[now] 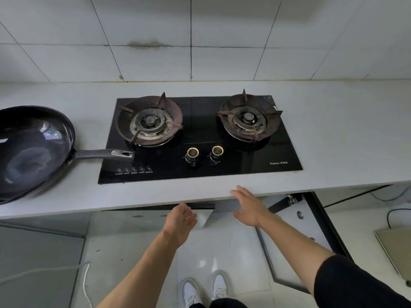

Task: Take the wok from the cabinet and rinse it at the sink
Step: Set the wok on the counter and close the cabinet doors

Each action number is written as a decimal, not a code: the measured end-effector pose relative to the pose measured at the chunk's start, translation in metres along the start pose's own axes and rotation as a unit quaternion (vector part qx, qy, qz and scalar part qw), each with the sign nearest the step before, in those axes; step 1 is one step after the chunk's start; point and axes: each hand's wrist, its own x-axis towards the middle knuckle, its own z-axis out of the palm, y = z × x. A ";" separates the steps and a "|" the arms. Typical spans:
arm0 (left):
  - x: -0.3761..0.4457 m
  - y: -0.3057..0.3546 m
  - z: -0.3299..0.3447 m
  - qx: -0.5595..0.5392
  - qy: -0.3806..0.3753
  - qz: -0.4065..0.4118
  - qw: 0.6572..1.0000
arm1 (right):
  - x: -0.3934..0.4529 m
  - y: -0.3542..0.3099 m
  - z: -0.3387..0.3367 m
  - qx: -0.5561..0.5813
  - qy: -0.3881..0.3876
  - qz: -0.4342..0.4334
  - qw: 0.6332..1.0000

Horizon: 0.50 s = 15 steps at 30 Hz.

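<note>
The wok [33,150] sits on the desk [333,130] at the left, its dark bowl facing up and partly cut off by the picture's left edge. Its long handle [104,154] points right, and the tip reaches over the left edge of the stove [200,138]. Nothing touches the wok.

The stove is a black glass top set into the desk, with two burners [149,121] ringed by rusty pan supports and two round knobs [192,153] near its front edge. Behind it rises a wall of pale tiles [222,30] with a brownish stain along one seam.

Both hands are below the front edge of the desk, apart from each other and holding nothing. The left hand [181,221] has its fingers relaxed and loosely spread, reaching toward the space under the desk. The right hand [250,206] is flat with straight fingers, its fingertips at the desk's front edge; whether they touch it cannot be told. The right arm wears a dark sleeve [355,283].

Under the desk at the right, a cabinet door [311,230] stands swung open toward the person. Further down, two light shoes [206,290] stand on the pale floor [133,241], and a white cord [84,283] trails across the floor at the left.
</note>
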 end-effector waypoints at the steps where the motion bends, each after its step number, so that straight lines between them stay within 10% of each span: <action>1: -0.006 0.001 0.002 0.057 0.005 0.009 0.998 | -0.005 0.001 -0.001 0.018 0.012 0.006 1.000; 4: -0.020 0.001 0.011 0.289 0.010 0.101 0.952 | -0.024 0.009 -0.003 0.066 0.056 0.018 0.996; 8: -0.021 -0.004 0.025 0.567 0.007 0.230 0.791 | -0.052 0.029 -0.004 0.069 0.088 0.025 0.993; 15: -0.023 -0.022 0.061 0.742 -0.019 0.299 0.599 | -0.113 0.071 0.000 0.053 0.152 0.085 0.983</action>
